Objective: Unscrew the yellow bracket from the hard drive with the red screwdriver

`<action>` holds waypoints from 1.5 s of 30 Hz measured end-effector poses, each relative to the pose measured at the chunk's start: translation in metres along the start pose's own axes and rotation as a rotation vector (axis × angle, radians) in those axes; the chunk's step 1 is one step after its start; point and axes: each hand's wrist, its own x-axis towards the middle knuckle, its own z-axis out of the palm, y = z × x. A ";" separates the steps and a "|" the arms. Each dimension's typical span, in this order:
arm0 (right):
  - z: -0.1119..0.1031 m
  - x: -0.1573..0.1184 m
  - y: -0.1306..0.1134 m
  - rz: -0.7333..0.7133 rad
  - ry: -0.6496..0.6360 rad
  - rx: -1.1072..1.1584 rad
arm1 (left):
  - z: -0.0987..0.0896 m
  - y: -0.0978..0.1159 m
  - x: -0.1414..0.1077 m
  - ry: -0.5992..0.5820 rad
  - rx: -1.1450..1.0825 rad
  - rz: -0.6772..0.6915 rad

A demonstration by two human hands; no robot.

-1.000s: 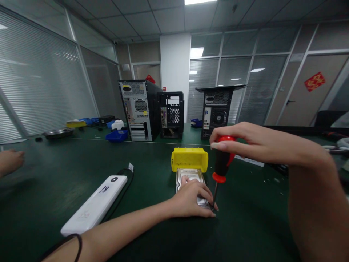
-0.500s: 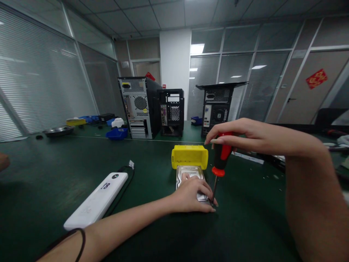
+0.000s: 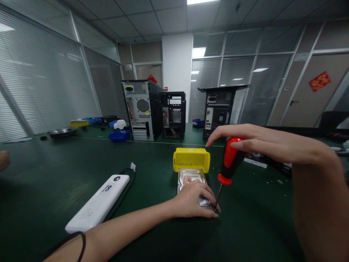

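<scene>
A silver hard drive lies on the green table, its far end against a yellow bin. My left hand is closed over the drive's near part, fingers gripping its right corner and covering much of it. My right hand holds the red-and-black handle of a screwdriver from above, its index finger stretched out away from the handle. The screwdriver tilts, its top leaning right, and its tip reaches down to the drive's near right corner by my left fingertips. Exactly what the tip touches is hidden.
Just beyond the drive stands the yellow bin. A white power bank with a black cable lies left. Several computer cases, among them a large tower, stand behind. A blue tray and metal dish sit further left. Another person's hand shows at the left edge.
The screwdriver's handle has tipped to the right, and the right hand has shifted right with it. My left hand keeps its hold on the drive. The whole view has moved slightly.
</scene>
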 end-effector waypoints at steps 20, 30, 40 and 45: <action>-0.002 0.000 -0.003 -0.034 -0.070 0.066 | -0.001 0.002 0.000 -0.003 -0.002 -0.026; 0.003 -0.005 -0.011 0.045 0.005 -0.090 | 0.001 0.000 0.000 0.029 -0.022 0.023; 0.001 0.001 -0.013 0.012 -0.081 0.030 | 0.000 0.002 -0.001 0.010 -0.005 -0.006; 0.004 -0.002 -0.007 0.106 0.007 -0.021 | 0.000 0.000 -0.001 0.020 0.001 0.015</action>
